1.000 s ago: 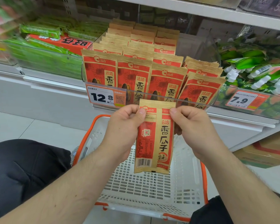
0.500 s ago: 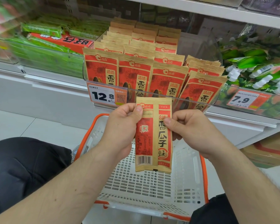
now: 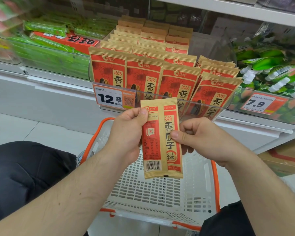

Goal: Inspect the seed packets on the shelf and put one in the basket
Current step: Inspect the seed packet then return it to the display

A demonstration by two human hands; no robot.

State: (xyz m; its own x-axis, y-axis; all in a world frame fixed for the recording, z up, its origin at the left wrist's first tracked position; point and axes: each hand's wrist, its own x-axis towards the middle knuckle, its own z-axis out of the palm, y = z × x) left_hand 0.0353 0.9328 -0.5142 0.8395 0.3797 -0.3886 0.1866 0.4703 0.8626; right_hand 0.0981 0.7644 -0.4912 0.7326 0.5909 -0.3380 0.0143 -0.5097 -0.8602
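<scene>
Presently we hold one seed packet (image 3: 162, 138) upright over the basket (image 3: 160, 193), its back panel toward us: barcode at the bottom, printed code near the top. Our left hand (image 3: 128, 133) pinches the upper left edge, thumb on the face and fingers curled behind. Our right hand (image 3: 203, 138) pinches the right edge about halfway down, thumb tip on the front; the remaining fingers curl behind the packet and we cannot see quite how they lie.

The packet hangs clear of the basket floor, not touching it, and just in front of the clear shelf rail (image 3: 203, 103). Behind that rail the rest of the seed packets (image 3: 143, 77) stand in rows, with a price tag (image 3: 112, 98) reading 12.8 at the left.

Step in hand, as we judge it: the inspecting, nearly through; the drop into the basket is not yet done.

To do it well:
- keep the packet flat and square to our eyes so the date code reads (thumbs off the print);
- grip by the edges only, lightly, since the contents are likely loose and the paper creases;
- when satisfied, lower it straight down and release low, so it lies flat on the white mesh rather than catching the orange rim (image 3: 215, 184).
</scene>
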